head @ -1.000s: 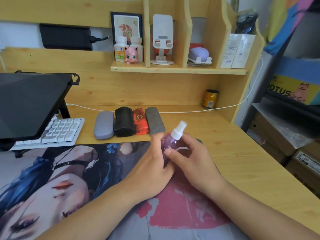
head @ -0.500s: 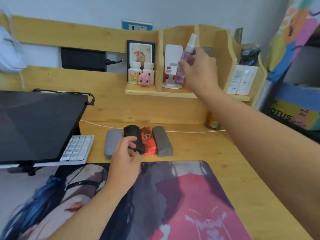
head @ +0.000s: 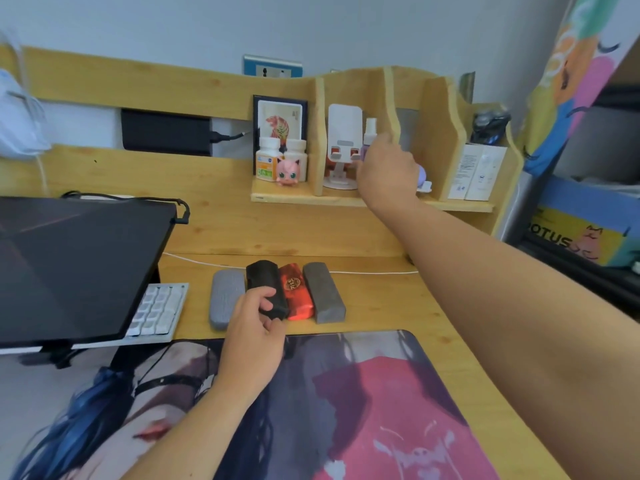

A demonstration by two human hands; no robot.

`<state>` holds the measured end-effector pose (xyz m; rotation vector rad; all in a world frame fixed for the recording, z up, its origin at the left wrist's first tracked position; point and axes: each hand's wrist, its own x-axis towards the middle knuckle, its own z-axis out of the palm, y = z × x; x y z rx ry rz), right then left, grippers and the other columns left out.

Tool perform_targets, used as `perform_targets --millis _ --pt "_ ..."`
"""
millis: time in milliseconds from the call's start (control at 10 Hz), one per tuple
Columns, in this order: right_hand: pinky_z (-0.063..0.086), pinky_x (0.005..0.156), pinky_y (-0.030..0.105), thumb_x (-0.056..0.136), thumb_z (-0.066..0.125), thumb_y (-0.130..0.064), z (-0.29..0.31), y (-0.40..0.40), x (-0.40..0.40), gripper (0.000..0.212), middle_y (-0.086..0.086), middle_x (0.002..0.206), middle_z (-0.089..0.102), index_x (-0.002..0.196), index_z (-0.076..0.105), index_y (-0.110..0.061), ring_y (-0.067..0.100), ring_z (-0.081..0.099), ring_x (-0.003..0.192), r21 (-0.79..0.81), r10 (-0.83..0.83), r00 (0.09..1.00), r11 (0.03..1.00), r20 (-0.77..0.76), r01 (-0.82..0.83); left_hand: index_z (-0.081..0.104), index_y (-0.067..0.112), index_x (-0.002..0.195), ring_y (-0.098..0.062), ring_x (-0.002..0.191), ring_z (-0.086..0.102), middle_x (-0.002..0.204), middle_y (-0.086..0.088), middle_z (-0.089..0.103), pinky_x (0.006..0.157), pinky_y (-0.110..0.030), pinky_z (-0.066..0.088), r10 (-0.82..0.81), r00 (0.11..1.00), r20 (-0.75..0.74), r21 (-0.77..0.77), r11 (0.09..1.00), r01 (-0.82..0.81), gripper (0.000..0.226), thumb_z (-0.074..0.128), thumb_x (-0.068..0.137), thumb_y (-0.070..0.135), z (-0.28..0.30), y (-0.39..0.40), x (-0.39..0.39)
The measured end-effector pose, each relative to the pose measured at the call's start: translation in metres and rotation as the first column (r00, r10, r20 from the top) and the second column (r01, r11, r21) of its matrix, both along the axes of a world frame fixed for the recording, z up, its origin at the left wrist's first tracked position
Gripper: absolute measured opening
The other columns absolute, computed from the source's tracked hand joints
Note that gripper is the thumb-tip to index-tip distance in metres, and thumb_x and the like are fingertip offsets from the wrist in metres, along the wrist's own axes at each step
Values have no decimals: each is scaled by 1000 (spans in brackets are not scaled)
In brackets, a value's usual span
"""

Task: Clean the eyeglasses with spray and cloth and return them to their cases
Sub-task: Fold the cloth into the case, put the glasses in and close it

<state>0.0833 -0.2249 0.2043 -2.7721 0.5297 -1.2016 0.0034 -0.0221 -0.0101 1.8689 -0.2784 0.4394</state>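
Four eyeglass cases lie side by side on the desk: a light grey case (head: 224, 301), a black case (head: 265, 278), a red case (head: 296, 296) and a dark grey case (head: 323, 297). My left hand (head: 254, 332) grips the near end of the black case. My right hand (head: 386, 168) reaches into the shelf compartment and holds the purple spray bottle (head: 370, 133), whose white nozzle shows above my fingers. The bottle's body is mostly hidden by my hand. No eyeglasses or cloth are visible.
A printed desk mat (head: 311, 410) covers the near desk. A laptop on a stand (head: 69, 265) and white keyboard (head: 159, 311) sit at left. The shelf (head: 311, 199) holds pill bottles, a pink figurine, a white phone stand (head: 343, 147) and white boxes (head: 479, 171). A white cable (head: 363, 271) runs behind the cases.
My right hand lifted the spray bottle from the mat up to the shelf and lowered it into the compartment. My left hand moved to the black case and now grips it.
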Motion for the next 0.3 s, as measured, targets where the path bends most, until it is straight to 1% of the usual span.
perform_targets --millis 100,200,300 --pt "35 61 33 99 61 -24 -6 2 0 47 10 106 69 137 37 -11 31 67 92 81 72 994 994 76 -78 50 34 118 0 83 54 107 8 51 65 -10 42 -14 1000 6 34 999 14 46 59 91 -2 2 -1 0" --pt "34 58 33 97 63 -18 -5 4 -4 55 6 91 64 142 31 -11 25 59 74 137 88 986 985 139 -107 49 35 118 0 85 54 107 10 50 68 -13 42 -29 999 22 68 997 28 46 59 91 -1 1 -1 -4" --pt "26 46 29 98 59 -18 -4 3 -11 49 1 82 55 138 33 -10 24 53 67 169 115 978 975 173 -145 49 36 119 -1 85 54 107 11 50 67 -16 44 -34 999 34 89 996 31 46 59 91 0 4 -1 -5"
